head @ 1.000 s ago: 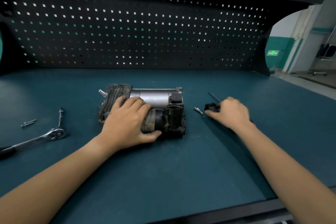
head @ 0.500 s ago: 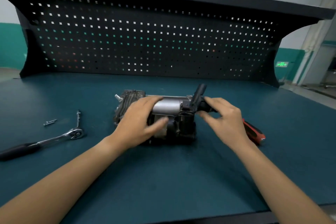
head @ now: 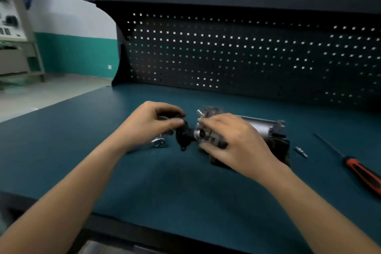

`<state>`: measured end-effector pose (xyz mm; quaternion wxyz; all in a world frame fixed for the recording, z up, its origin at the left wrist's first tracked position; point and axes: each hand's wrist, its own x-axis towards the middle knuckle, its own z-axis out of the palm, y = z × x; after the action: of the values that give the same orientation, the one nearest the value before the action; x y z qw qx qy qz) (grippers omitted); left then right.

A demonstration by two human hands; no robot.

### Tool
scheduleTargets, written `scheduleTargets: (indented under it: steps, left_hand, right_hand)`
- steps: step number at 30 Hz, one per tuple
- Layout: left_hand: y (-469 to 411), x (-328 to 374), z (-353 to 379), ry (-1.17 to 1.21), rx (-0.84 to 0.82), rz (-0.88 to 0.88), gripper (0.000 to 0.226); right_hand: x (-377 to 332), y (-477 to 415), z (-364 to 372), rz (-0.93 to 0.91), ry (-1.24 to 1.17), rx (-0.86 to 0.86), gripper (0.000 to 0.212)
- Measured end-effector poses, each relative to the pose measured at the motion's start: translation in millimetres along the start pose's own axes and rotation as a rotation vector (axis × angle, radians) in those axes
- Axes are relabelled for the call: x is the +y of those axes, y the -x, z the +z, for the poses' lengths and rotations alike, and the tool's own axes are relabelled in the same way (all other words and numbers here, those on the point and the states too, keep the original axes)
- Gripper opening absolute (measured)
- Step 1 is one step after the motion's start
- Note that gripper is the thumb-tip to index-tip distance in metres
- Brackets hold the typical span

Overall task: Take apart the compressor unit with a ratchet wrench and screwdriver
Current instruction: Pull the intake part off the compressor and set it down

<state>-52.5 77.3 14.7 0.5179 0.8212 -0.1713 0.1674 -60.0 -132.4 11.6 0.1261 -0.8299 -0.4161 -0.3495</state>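
The compressor unit (head: 259, 128), a grey cylinder with dark end blocks, lies on the teal bench. My right hand (head: 233, 142) lies over its left end, fingers curled round the metal head. My left hand (head: 152, 121) pinches a small black part (head: 183, 136) just left of that end; whether the part touches the unit is unclear. The ratchet wrench (head: 158, 142) lies behind my left wrist, only its head showing. The red and black screwdriver (head: 358, 169) rests at the right.
A small metal bit (head: 301, 152) lies on the bench top (head: 185, 187) between compressor and screwdriver. A black pegboard (head: 237, 57) closes off the back. The bench's left edge and the room floor (head: 51, 90) show at the left.
The view has swung left. My right hand moved from the unit's right end to its left end. My left hand came off the unit and now pinches the black part.
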Motion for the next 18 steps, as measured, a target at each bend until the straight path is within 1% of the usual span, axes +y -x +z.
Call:
scheduleTargets:
  steps: [2,3,5,8,11,14,18]
  left_hand:
    - [-7.3,-24.0,-27.2,0.085,0.203,-0.102,0.016]
    - [-12.1,-37.8,-41.5,0.119,0.312,-0.159,0.011]
    - [-20.4,-68.9,-66.9,0.162,0.469,-0.277,0.015]
    - [-27.0,-115.4,-87.7,0.163,0.581,-0.436,0.025]
    - [-34.6,-143.1,-93.6,0.171,0.622,-0.526,0.027]
    - [-49.4,-149.8,-97.5,-0.052,0.609,-0.515,0.025]
    - [-60.1,-148.0,-82.1,-0.572,0.525,-0.454,0.032]
  right_hand:
    - [4.9,2.1,-6.2,0.125,-0.119,0.042,0.051]
    - [11.9,6.0,-9.7,0.179,-0.135,0.069,0.052]
    - [29.7,17.8,-13.6,0.296,-0.113,0.112,0.049]
    - [53.8,40.7,-11.3,0.483,-0.077,0.178,0.043]
    - [71.6,56.6,-7.5,0.639,-0.075,0.258,0.037]
    - [86.7,59.3,-7.4,0.730,-0.074,0.295,0.035]
    - [100.5,61.4,-5.3,0.868,-0.148,0.221,0.037]
